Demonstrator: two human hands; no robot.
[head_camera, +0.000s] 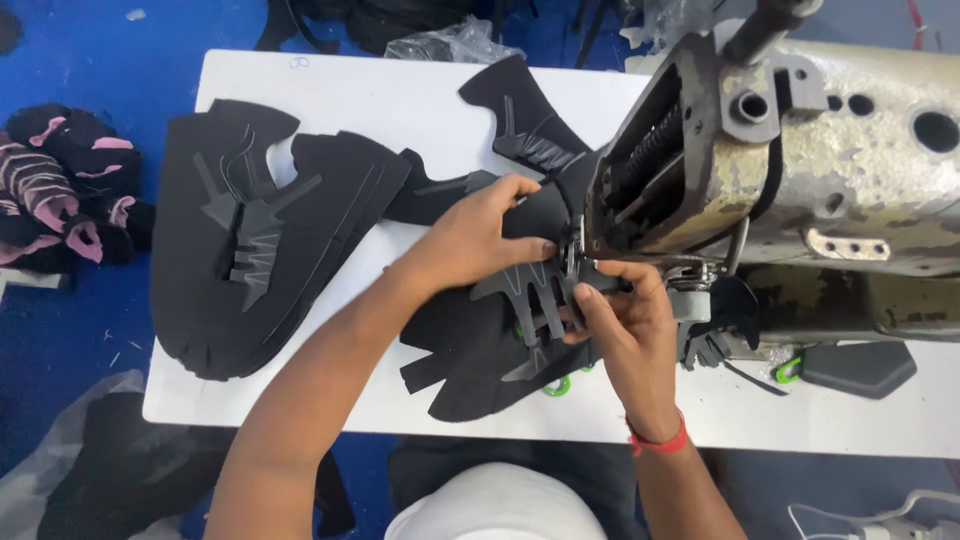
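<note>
My left hand (478, 235) grips the upper edge of a black fabric shoe-upper piece (480, 350) just left of the sewing machine head (790, 150). My right hand (625, 325), with a red band on its wrist, pinches the same piece with its grey fork-shaped overlay (520, 290) right by the needle area. The needle itself is hidden behind the machine head and my fingers. Both hands press the piece flat on the white table (400, 110).
A stack of black cut upper pieces (250, 240) lies on the table's left half. Another black piece (525, 115) rests behind my hands. A dark pad with a green clip (850, 368) sits at the right. Pink-and-black pieces (60, 190) lie on the blue floor at left.
</note>
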